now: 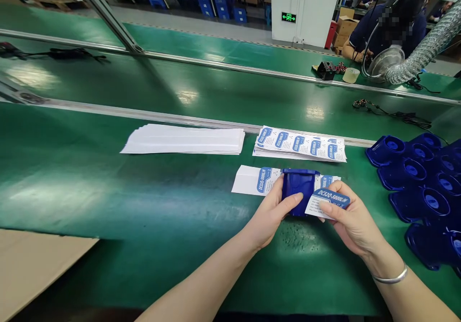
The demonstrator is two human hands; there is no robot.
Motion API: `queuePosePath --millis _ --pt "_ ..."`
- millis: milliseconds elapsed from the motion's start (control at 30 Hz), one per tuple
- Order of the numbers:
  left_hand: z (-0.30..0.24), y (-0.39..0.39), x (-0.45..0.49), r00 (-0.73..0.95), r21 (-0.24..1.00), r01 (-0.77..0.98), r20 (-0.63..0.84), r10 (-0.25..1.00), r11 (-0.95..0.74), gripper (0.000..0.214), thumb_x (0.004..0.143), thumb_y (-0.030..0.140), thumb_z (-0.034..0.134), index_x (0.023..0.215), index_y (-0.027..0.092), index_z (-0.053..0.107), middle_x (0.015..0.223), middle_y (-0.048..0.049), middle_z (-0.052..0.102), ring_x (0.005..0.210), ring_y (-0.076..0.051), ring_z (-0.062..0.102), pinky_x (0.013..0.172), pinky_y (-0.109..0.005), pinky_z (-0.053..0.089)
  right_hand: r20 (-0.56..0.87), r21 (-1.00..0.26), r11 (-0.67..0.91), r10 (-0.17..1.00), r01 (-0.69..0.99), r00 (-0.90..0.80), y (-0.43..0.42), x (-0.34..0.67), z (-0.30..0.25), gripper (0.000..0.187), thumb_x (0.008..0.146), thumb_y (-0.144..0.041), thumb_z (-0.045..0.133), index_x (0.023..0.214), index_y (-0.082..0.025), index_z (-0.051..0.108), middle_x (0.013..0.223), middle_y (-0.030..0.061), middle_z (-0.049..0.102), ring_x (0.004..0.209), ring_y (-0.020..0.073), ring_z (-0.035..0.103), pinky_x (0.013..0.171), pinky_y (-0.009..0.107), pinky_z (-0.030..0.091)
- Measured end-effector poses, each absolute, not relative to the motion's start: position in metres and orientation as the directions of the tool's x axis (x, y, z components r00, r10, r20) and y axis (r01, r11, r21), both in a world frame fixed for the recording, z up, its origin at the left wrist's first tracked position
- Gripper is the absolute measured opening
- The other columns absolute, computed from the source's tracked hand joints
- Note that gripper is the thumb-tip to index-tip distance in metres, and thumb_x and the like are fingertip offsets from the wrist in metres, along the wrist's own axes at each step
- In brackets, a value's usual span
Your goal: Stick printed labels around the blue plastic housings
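My left hand is closed around the left side of a dark blue plastic housing, its thumb lying across the front face. Between the thumb and fingers of my right hand is a blue and white printed label, held against the housing's right side. "DC520-5000L/H" is printed on the label. Behind the housing lies a label strip, white at its left end with blue labels showing on both sides; its middle is hidden by the housing.
Stacked printed label sheets lie beyond my hands, beside a pile of blank white strips. Several blue housings crowd the right side. Cardboard sits at front left. Across the bench, a person sits near a flexible duct.
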State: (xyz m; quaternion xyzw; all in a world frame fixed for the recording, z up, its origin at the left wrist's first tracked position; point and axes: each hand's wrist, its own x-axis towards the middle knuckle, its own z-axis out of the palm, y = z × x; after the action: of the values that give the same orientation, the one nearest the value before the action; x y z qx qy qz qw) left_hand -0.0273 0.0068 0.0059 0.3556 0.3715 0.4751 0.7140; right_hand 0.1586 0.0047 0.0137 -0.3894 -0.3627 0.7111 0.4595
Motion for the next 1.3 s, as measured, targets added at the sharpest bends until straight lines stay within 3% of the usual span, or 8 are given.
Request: queuePosePath --millis 167,367,533,1300 --pt "0.0005 0.0089 -0.0252 0.258 0.888 -0.373 -0.181 0.949 0.271 0.066 0.088 0.038 0.07 0.148 0.026 0.042 0.155 -0.0067 0.046 0.146 -0.034 0.035 0.118 -0.049 0.033 -0.261 -0.886 -0.33 0.936 -0.326 -0.238 0.0045 0.1578 0.0099 0.033 0.07 -0.027 0.092 0.08 -0.019 0.061 0.075 -0.0028 0.062 0.068 0.0086 0.053 0.067 0.019 0.044" --pt "-0.0042 0.0072 -0.0249 0.279 0.893 -0.341 -0.204 0.938 0.295 0.076 0.09 0.041 0.068 0.154 0.024 0.032 0.163 -0.0062 0.033 0.15 -0.034 0.027 0.12 -0.045 0.032 -0.31 -0.87 -0.372 0.923 -0.326 -0.226 0.0066 0.1544 0.0111 0.031 0.069 -0.029 0.092 0.085 -0.019 0.066 0.078 -0.0009 0.064 0.067 0.0097 0.054 0.062 0.02 0.047" --pt "-0.0026 0.0068 -0.0263 0.307 0.867 -0.341 -0.262 0.915 0.363 0.069 0.09 0.043 0.065 0.151 0.026 0.037 0.159 -0.0054 0.04 0.145 -0.034 0.037 0.118 -0.044 0.034 -0.341 -0.851 -0.408 0.908 -0.331 -0.242 0.0075 0.1547 0.0122 0.032 0.067 -0.028 0.093 0.084 -0.019 0.067 0.078 -0.0008 0.064 0.068 0.01 0.055 0.062 0.02 0.048" --pt "-0.002 0.0058 -0.0255 0.284 0.876 -0.332 -0.26 0.923 0.349 0.07 0.089 0.045 0.065 0.152 0.031 0.038 0.158 -0.0032 0.043 0.144 -0.036 0.038 0.119 -0.048 0.031 -0.364 -0.852 -0.416 0.907 -0.319 -0.211 0.0071 0.1522 0.0136 0.035 0.063 -0.03 0.095 0.079 -0.018 0.065 0.073 -0.0019 0.063 0.065 0.0109 0.053 0.062 0.023 0.045"
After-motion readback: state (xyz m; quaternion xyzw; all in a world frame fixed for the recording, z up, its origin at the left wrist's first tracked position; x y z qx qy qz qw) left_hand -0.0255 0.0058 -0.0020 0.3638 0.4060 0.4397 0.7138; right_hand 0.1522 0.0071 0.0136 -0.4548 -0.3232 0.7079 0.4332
